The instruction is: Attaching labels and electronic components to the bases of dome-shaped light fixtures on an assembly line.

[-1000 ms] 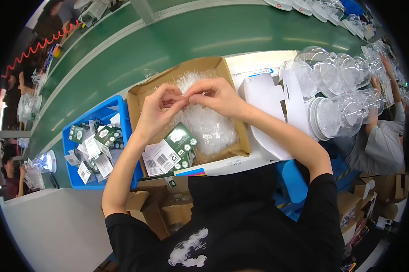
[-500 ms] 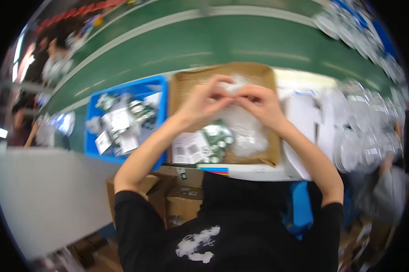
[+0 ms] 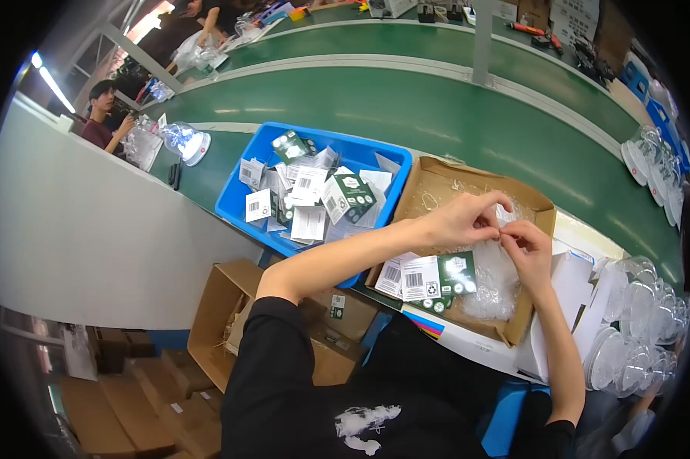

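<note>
My left hand (image 3: 466,219) and my right hand (image 3: 530,251) meet over a shallow cardboard tray (image 3: 431,177). Thumb and forefinger are pressed together on each, the tips almost touching. Whatever they pinch is too small to make out. Just below them, inside the tray, lies a bundle of clear, crinkled plastic (image 3: 492,289). Green-and-white printed cards (image 3: 421,277) rest beside it, under my left wrist. A thin pale loop (image 3: 429,202) lies near the tray's far left corner.
Left of the tray stands a blue bin (image 3: 403,173) full of folded cards. Clear domed covers (image 3: 637,294) crowd the right, beside white sheets (image 3: 563,306). A lit dome lamp (image 3: 186,144) stands far left on the green bench (image 3: 345,99). Another person (image 3: 105,122) sits beyond.
The whole view has swung left and tilted, so the tray and my hands appear farther right and lower. Both hands are still pinched together over the tray.
</note>
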Demonstrator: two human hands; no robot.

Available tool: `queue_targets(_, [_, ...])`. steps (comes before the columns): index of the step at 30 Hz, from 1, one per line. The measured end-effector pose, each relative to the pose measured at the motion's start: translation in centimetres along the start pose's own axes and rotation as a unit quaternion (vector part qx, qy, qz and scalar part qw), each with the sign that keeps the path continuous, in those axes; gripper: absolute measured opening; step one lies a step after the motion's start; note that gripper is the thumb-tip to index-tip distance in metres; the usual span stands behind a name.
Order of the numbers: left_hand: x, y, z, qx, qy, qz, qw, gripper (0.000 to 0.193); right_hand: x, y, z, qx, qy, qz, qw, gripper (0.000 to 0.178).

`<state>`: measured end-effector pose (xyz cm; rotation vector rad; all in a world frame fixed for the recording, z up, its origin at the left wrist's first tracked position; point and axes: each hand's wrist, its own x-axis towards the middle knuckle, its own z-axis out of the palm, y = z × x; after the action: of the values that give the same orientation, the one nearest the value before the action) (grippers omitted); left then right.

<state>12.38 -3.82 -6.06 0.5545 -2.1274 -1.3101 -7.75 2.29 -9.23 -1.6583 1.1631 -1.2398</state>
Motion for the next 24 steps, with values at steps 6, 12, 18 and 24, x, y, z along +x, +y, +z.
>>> queue_targets(6, [0.5,0.7,-0.3,-0.032,0.012,-0.009,0.999,0.035,0.3,-1.4,-0.3,-0.065,0.0,-0.044,0.997,0.009])
queue_targets(12, [0.3,0.8,-1.1,-0.021,0.014,0.029,0.999,0.03,-0.1,-0.2,0.1,-0.019,0.013,-0.005,1.0,0.011])
queue_targets(18, [-4.9,7.5,-12.2,0.114,0.116,0.063,0.985,0.012,0.8,-3.6,-0.2,-0.05,-0.025,0.045,0.997,0.011])
queue_targets(24, [-17.0,7.8,-22.6,0.259,0.211,-0.082,0.939,0.011,5.4,-6.9,6.1,-0.168,-0.202,-0.103,0.959,0.02])
